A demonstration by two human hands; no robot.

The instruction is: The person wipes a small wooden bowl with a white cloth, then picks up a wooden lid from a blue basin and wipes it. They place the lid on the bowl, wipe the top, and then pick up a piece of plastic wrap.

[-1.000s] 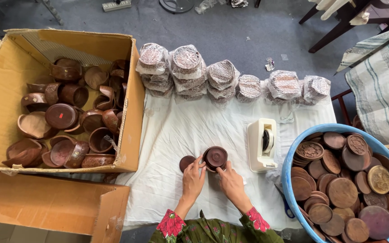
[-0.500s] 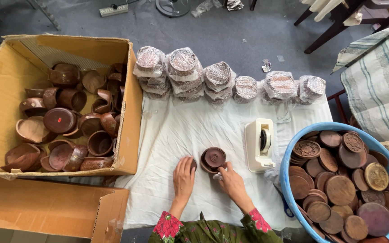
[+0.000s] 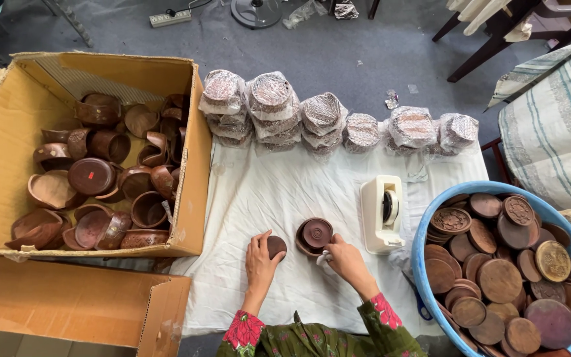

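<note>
Left hand (image 3: 260, 262) cups a small brown lid (image 3: 276, 246); right hand (image 3: 345, 258), fingers curled, touches the brown bowl (image 3: 314, 235).

"What sort of place is this, a home?"

"More a small packing workshop, I'd say. Look: a white cloth (image 3: 279, 198) spread over grey carpet as the work surface, with a big cardboard box (image 3: 8, 145) of brown bowls (image 3: 100, 178) off its left edge."

"And the blue tub (image 3: 424, 264)?"

"Full of carved round lids (image 3: 497, 277), at the cloth's right edge. Along the far edge stand stacks of wrapped bundles (image 3: 325, 119), already in plastic, and a tape dispenser (image 3: 381, 211) sits near the middle."

"Still looks lived-in."

"True, a power strip (image 3: 170, 18) on the floor, chair legs (image 3: 484, 46) and striped fabric (image 3: 556, 132) at the right. Makeshift, but goods are handled in bulk."
</note>
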